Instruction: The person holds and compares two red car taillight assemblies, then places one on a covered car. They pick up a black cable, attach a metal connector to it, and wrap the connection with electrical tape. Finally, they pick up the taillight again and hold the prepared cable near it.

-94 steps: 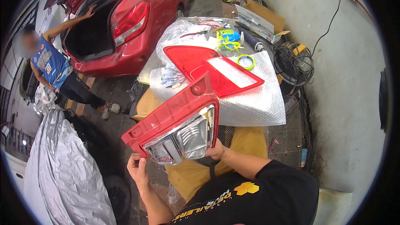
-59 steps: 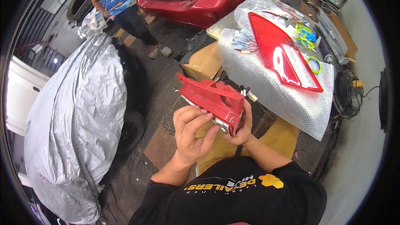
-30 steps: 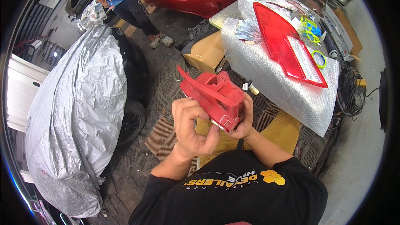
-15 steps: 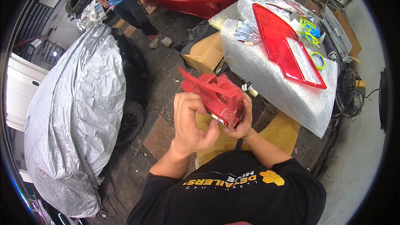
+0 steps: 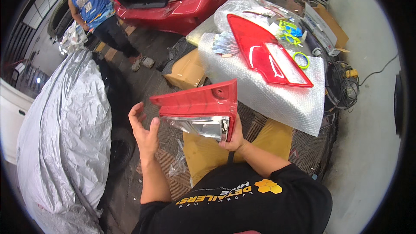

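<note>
My right hand grips a tail light housing by its right end, holding it up in front of me. The housing has a red ribbed upper part and a shiny chrome reflector below. Just off its left end is my left hand, open with the fingers apart and holding nothing. Beyond the housing, a red and clear tail light lens lies on a sheet of bubble wrap.
On the bubble wrap sit a roll of green tape and yellow-green safety glasses. A cardboard box is beside it. Left stands a car under a silver cover. Ahead are a red car and another person.
My left hand has let go of the housing and moved left, opening. The housing has turned in my right hand, so its chrome reflector now shows. The whole view has shifted.
</note>
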The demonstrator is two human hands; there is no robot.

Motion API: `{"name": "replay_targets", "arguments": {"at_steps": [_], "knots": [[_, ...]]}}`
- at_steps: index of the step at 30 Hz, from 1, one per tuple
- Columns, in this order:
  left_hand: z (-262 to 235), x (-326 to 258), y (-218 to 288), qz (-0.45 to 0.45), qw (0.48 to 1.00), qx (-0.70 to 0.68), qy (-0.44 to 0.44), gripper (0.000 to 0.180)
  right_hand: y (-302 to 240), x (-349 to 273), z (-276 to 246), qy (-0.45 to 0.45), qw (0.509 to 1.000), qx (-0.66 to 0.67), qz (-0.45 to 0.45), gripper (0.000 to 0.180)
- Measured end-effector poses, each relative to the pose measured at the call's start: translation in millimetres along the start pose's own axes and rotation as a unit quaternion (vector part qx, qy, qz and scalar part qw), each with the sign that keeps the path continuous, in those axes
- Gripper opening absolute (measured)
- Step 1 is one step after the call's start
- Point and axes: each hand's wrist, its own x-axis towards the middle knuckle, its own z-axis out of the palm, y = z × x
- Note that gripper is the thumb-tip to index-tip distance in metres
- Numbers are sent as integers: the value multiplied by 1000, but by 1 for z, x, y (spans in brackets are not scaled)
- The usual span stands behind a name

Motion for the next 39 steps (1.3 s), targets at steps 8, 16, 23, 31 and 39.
{"name": "replay_targets", "arguments": {"at_steps": [8,16,23,31,39], "knots": [[-36,-15,-58,-191,936,-266,-130,76,-26,16,10,19,932,298,206,110],[-61,-23,-18,-256,908,-310,-119,74,0,-3,35,-50,835,495,236,71],[-41,-49,-1,-268,909,-302,-102,79,17,-25,-15,-86,879,412,225,80],[10,-70,-2,-242,921,-279,-126,69,-8,-8,-55,24,874,409,262,99],[27,-64,12,-244,902,-309,-174,87,-23,18,-76,8,903,370,218,100]]}}
